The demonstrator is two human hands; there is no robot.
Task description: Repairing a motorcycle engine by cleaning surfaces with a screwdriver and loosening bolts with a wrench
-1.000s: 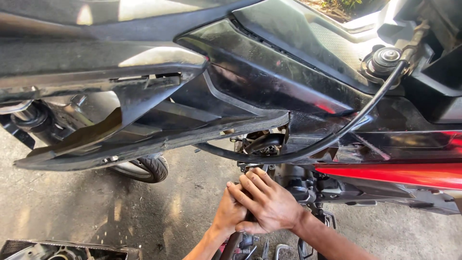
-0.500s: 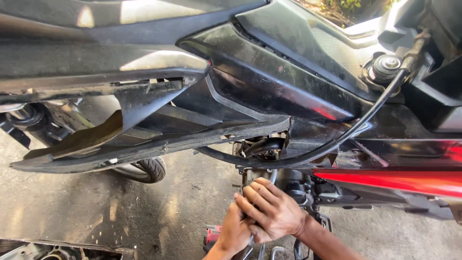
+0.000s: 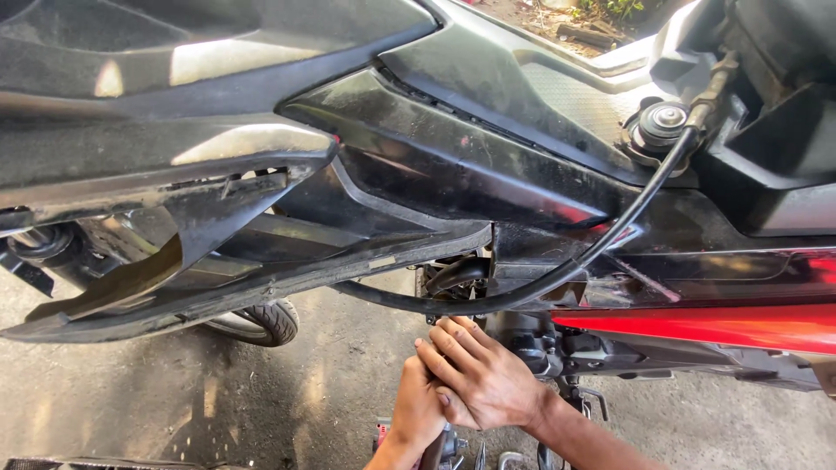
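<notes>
My left hand [image 3: 416,407] and my right hand [image 3: 489,376] are pressed together low in the head view, just under a motorcycle's black side fairing [image 3: 261,283]. The right hand lies over the left, its fingers bent across the left's knuckles. Whatever sits between them is hidden. They are right below a dark engine part [image 3: 453,277] and a thick black cable [image 3: 557,277] that loops down from a round cap [image 3: 660,124].
A red body panel [image 3: 697,324] runs to the right of the hands, with engine metal [image 3: 533,346] beside the right wrist. A tyre [image 3: 261,322] rests on the concrete floor [image 3: 131,400] at left. Small metal tools [image 3: 453,451] lie under the forearms.
Both hands stay clasped in about the same spot under the fairing; they dipped slightly and came back up, and the view shifted a little.
</notes>
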